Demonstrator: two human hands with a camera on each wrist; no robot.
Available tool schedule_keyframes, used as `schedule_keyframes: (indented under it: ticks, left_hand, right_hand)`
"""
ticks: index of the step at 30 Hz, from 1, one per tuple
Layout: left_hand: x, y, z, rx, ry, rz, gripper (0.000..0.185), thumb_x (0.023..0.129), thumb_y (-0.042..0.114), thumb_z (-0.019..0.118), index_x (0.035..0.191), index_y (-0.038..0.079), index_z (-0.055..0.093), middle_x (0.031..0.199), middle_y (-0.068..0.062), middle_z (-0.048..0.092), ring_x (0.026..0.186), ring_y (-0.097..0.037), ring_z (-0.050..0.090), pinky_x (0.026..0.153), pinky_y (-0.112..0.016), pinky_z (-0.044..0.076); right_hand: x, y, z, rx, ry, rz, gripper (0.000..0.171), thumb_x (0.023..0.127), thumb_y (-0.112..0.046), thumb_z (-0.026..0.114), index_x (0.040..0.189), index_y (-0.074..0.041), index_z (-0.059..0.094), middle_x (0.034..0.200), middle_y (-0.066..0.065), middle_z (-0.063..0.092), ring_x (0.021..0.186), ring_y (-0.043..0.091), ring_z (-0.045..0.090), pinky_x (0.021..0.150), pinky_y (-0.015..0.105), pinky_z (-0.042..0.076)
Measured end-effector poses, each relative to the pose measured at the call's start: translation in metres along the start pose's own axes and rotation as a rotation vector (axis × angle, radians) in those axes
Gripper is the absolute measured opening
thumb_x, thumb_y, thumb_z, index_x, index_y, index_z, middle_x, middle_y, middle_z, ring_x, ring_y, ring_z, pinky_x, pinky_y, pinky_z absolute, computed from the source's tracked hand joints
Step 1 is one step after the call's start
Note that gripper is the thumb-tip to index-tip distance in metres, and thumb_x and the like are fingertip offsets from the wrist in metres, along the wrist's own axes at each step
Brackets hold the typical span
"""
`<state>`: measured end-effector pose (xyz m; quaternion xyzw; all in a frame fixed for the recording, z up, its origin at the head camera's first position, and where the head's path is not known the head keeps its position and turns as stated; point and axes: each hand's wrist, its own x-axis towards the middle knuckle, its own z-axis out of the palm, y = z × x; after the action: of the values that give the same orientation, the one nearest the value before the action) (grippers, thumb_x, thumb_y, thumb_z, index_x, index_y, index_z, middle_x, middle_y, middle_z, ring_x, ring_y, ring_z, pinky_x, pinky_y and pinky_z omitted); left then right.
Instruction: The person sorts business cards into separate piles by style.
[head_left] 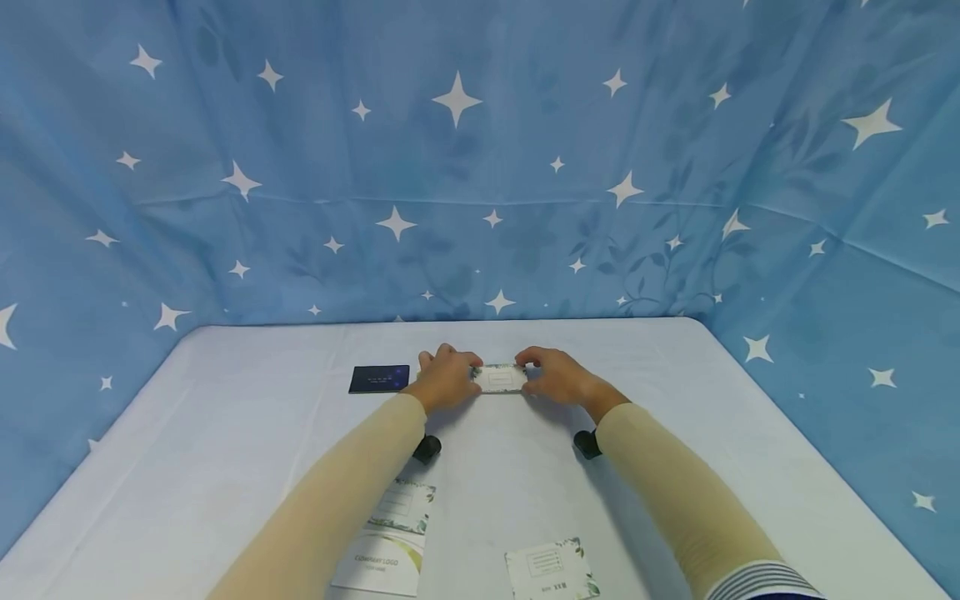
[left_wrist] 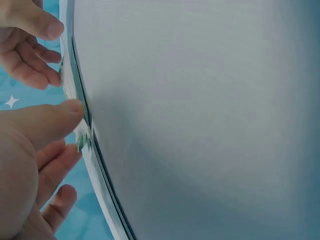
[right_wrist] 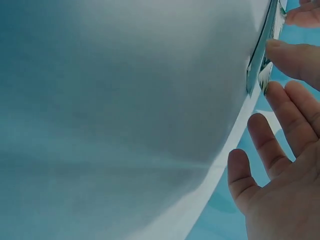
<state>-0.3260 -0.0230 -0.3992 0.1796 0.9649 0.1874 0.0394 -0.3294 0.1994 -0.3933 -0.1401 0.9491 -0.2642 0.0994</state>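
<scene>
A white card with a green leaf border (head_left: 500, 378) lies at the far middle of the table, between both hands. The left hand (head_left: 444, 379) pinches its left end between thumb and forefinger, and the right hand (head_left: 561, 377) pinches its right end the same way. In the left wrist view the leafy card (left_wrist: 81, 138) shows edge-on at the left thumb and fingertip. The right wrist view has the card's corner (right_wrist: 265, 77) between the right thumb and forefinger, the other fingers spread apart. Whether the card is lifted off the table I cannot tell.
A dark blue card (head_left: 378, 379) lies left of the left hand. Nearer, partly behind the left sleeve, are another leafy card (head_left: 405, 506) and a "Company Logo" card (head_left: 382, 562). One more leafy card (head_left: 550, 571) lies at the front middle. A starred blue curtain (head_left: 457, 167) hangs behind the white table (head_left: 247, 417).
</scene>
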Motion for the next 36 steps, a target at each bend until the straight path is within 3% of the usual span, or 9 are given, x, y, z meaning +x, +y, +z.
schedule_keyframes:
  ticks: [11,17,36]
  left_hand:
    - [0.006,0.003,0.0,0.007,-0.041,-0.032,0.048,0.093,0.029,0.073,0.138,0.018,0.062,0.124,-0.002,0.065,0.124,-0.029,0.042,0.092,-0.05,0.024]
    - [0.008,0.005,-0.003,0.004,-0.064,-0.042,0.046,0.094,0.025,0.073,0.138,0.016,0.062,0.13,-0.002,0.063,0.128,-0.029,0.04,0.094,-0.051,0.023]
    - [0.013,0.006,0.0,0.001,-0.099,-0.062,0.05,0.093,0.027,0.072,0.14,0.016,0.06,0.13,-0.006,0.062,0.119,-0.029,0.042,0.092,-0.049,0.025]
  right_hand:
    - [0.006,0.004,0.002,-0.027,0.004,0.026,0.059,0.093,-0.014,0.071,0.147,-0.008,0.048,0.146,0.017,0.049,0.133,0.036,0.045,0.108,0.051,0.034]
    - [0.007,0.006,0.002,-0.043,0.006,0.034,0.055,0.094,-0.017,0.071,0.145,-0.009,0.052,0.146,0.016,0.05,0.136,0.035,0.043,0.111,0.051,0.03]
    - [0.008,0.008,0.005,-0.029,-0.012,0.055,0.056,0.095,-0.018,0.069,0.146,-0.009,0.049,0.147,0.02,0.048,0.137,0.037,0.042,0.11,0.051,0.031]
